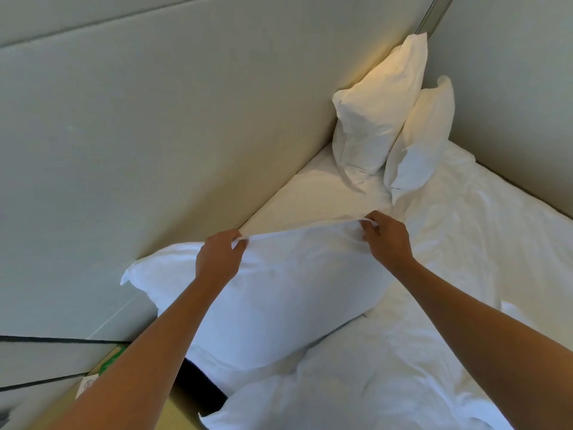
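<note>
A large white pillow point(279, 293) in its case lies across the near side of the bed, by the padded headboard. My left hand point(218, 259) pinches the top edge of the pillowcase near its left end. My right hand point(387, 240) pinches the same edge further right, so the fabric is stretched taut between both hands. Two more white pillows stand upright in the far corner, the bigger pillow point(375, 119) leaning on the headboard and the smaller pillow point(418, 141) in front of it.
A crumpled white duvet point(449, 274) covers the bed to the right and in front. The beige padded headboard point(139, 135) runs along the left. A nightstand point(102, 377) with a green item and a small card sits at lower left.
</note>
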Available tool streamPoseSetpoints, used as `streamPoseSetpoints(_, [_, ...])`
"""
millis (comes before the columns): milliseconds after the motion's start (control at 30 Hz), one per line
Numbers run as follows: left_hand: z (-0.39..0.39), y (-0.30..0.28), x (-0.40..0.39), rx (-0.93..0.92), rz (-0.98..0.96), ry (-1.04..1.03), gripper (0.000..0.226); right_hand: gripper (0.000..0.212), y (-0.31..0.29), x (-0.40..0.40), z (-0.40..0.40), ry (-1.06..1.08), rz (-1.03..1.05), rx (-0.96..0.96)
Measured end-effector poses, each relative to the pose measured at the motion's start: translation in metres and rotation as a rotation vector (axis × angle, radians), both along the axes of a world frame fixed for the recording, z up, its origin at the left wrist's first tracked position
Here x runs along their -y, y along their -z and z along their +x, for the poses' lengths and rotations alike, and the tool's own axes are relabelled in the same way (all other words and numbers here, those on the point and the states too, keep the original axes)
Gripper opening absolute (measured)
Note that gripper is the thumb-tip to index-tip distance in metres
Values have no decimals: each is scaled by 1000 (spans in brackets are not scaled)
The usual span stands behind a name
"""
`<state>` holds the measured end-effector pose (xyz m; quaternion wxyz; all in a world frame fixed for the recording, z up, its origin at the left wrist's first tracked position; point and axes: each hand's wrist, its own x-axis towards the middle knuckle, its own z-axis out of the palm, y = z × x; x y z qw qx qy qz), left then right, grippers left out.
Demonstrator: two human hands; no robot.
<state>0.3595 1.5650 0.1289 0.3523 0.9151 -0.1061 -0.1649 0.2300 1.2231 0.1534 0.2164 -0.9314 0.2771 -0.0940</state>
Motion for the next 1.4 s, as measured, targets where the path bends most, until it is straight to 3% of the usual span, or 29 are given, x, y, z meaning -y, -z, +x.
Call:
streamPoseSetpoints(67, [4, 7, -1, -12, 39, 42, 13, 24, 1, 0, 0, 22, 5, 12])
streamPoseSetpoints(233, [9, 18, -3, -7, 117, 91, 37, 25, 2, 3, -7, 49, 40, 9])
streamPoseSetpoints(400, [8, 17, -4, 11, 188, 100, 32, 21, -5, 6, -20, 37, 58, 0])
streamPoseSetpoints(567, [-4, 16, -4, 31, 166, 86, 31, 21, -1, 16, -32, -41, 31, -38])
streamPoseSetpoints(667, [-20, 14, -3, 16, 122, 51, 15, 27, 7, 25, -42, -76, -19, -82])
streamPoseSetpoints(767, [-42, 6, -2, -8, 114, 25, 20, 22, 13, 33, -56, -124, -52, -102])
streamPoseSetpoints(933, [-70, -13, 5, 17, 115, -1, 24, 17, 6, 47, -74, -130, -42, 27])
streamPoseSetpoints(1033, [-79, -28, 13, 43, 86, -58, 25, 16, -10, 57, -65, -137, -36, 132])
streamPoseSetpoints(1400, [-56, -95, 33, 197, 40, -200, 25, 29, -84, 81, 30, -225, -103, 189])
